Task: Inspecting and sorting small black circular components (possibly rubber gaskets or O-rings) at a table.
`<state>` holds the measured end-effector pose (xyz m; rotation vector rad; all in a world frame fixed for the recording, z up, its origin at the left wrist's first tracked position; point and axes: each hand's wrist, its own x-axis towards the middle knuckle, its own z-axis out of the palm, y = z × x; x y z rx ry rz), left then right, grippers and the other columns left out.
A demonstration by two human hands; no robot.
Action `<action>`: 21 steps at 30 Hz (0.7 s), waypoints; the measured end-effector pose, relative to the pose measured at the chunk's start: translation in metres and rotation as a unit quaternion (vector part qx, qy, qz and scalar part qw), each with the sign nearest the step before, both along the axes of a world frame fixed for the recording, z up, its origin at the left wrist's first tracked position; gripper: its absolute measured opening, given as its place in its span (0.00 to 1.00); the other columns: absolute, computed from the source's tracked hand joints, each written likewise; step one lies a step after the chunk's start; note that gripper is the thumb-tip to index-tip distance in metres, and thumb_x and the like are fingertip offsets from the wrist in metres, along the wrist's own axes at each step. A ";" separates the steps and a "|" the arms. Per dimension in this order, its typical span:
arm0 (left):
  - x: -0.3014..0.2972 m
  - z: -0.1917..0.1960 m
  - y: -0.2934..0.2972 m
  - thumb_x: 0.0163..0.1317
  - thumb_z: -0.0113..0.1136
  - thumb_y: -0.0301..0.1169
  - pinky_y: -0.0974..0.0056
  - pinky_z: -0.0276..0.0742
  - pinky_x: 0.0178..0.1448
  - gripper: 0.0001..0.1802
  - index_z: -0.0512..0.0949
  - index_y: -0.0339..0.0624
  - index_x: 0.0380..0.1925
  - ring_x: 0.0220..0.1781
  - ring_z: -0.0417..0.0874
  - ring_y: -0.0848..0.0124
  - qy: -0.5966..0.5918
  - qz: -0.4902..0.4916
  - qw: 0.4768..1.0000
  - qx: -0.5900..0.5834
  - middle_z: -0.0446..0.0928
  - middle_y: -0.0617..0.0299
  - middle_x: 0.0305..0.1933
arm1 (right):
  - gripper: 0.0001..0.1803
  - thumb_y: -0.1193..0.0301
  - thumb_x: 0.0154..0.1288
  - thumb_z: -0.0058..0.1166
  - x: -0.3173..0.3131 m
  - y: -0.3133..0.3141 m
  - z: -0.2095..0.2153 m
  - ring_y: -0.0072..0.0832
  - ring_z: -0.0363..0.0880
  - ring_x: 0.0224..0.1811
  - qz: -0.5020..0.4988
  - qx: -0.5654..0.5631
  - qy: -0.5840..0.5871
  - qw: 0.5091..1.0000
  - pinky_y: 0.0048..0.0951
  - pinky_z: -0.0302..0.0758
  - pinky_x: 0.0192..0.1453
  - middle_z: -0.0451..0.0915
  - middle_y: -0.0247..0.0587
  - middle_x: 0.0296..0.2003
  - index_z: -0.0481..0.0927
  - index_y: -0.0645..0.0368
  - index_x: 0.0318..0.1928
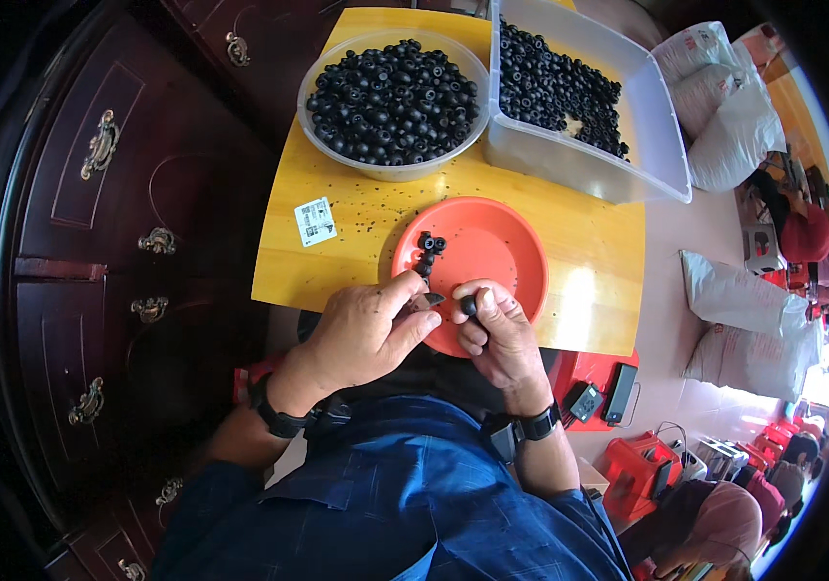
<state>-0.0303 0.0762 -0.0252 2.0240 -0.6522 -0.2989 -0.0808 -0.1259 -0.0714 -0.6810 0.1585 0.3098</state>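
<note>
My left hand [366, 334] is closed in a pinch, with a small dark pointed piece [434, 299] sticking out at its fingertips; its kind is hard to make out. Facing it, my right hand [502, 334] grips a small round black plastic part [470, 305] between thumb and fingers. Both hands are over the near side of an orange-red plastic plate [516, 254]. Several loose black parts [429, 247], some showing round holes, lie at the plate's left side, just beyond my left fingers.
The plate is on a yellow table [598, 261]. Behind it stand a round clear tub [385, 172] heaped with black parts and a rectangular clear bin [589, 169] partly filled with them. A white label [316, 222] and dark crumbs lie leftward. Dark cabinets [124, 223], white sacks [753, 358] and seated people [715, 523] surround.
</note>
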 end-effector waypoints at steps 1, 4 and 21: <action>0.001 0.002 -0.003 0.67 0.63 0.36 0.62 0.78 0.36 0.12 0.76 0.38 0.38 0.31 0.86 0.62 0.001 -0.003 1.000 0.000 0.82 0.54 0.30 | 0.14 0.62 0.79 0.49 0.000 0.000 0.001 0.12 0.64 0.24 0.004 -0.003 0.010 1.000 0.15 0.65 0.28 0.79 0.34 0.36 0.78 0.59 0.51; 0.003 0.006 -0.010 0.67 0.64 0.40 0.61 0.78 0.34 0.15 0.76 0.39 0.36 0.29 0.85 0.59 -0.007 -0.009 1.000 0.023 0.82 0.54 0.28 | 0.13 0.62 0.79 0.49 0.001 0.003 0.004 0.12 0.64 0.24 -0.012 0.008 0.023 1.000 0.15 0.65 0.27 0.79 0.33 0.35 0.77 0.58 0.50; 0.002 -0.010 -0.019 0.64 0.64 0.51 0.54 0.77 0.26 0.22 0.73 0.43 0.29 0.22 0.83 0.54 -0.163 -0.008 0.985 0.061 0.78 0.53 0.20 | 0.09 0.64 0.78 0.50 -0.002 0.007 -0.002 0.11 0.62 0.23 -0.008 0.017 0.005 1.000 0.15 0.64 0.27 0.79 0.32 0.32 0.76 0.56 0.45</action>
